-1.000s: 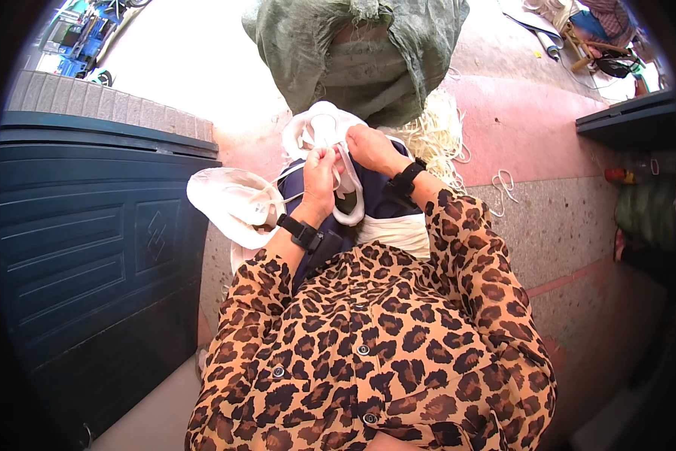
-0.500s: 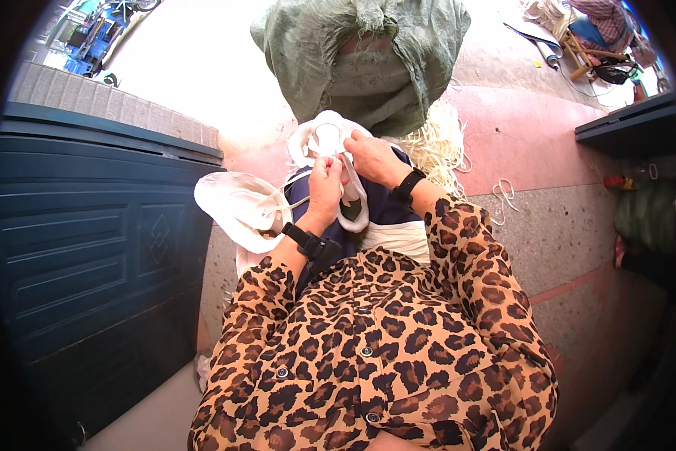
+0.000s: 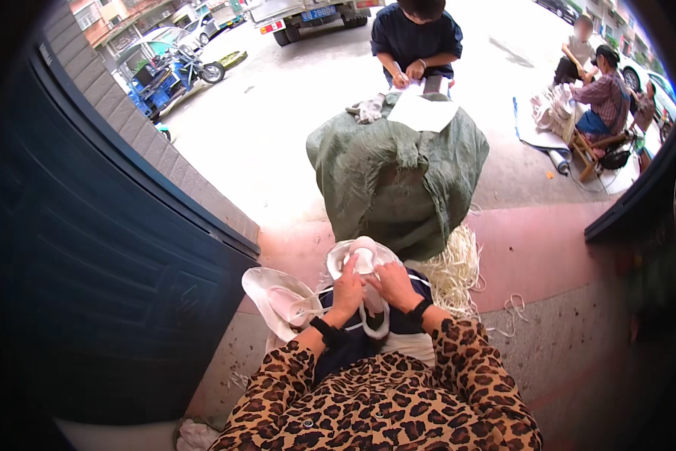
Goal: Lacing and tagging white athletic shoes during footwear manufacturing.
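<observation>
A white shoe [image 3: 384, 322] lies across my lap with its dark opening toward me, and my hands hide much of its middle. My left hand [image 3: 345, 295] grips its left side, the index finger reaching forward over the white and pinkish part. From the other side my right hand [image 3: 398, 287] holds it, with fingers bent and thumb close to my left fingertips. A thin white lace [image 3: 313, 310] runs out to the left of my left hand. Beside my left wrist rests a second white shoe [image 3: 260, 284] with a pinkish inside.
A green sack-covered bundle [image 3: 398, 180] stands ahead, with papers [image 3: 424, 114] and a pale glove [image 3: 368, 110] on top. Behind it a person [image 3: 417, 37] writes. Loose white laces [image 3: 458, 267] heap on the floor. Dark blue door panels [image 3: 120, 270] flank me; other people [image 3: 601, 94] sit far right.
The view has tilted up, bringing the street and the writing person in. My hands stay at the shoe; my left index finger now stretches forward, and the fingers have shifted their hold.
</observation>
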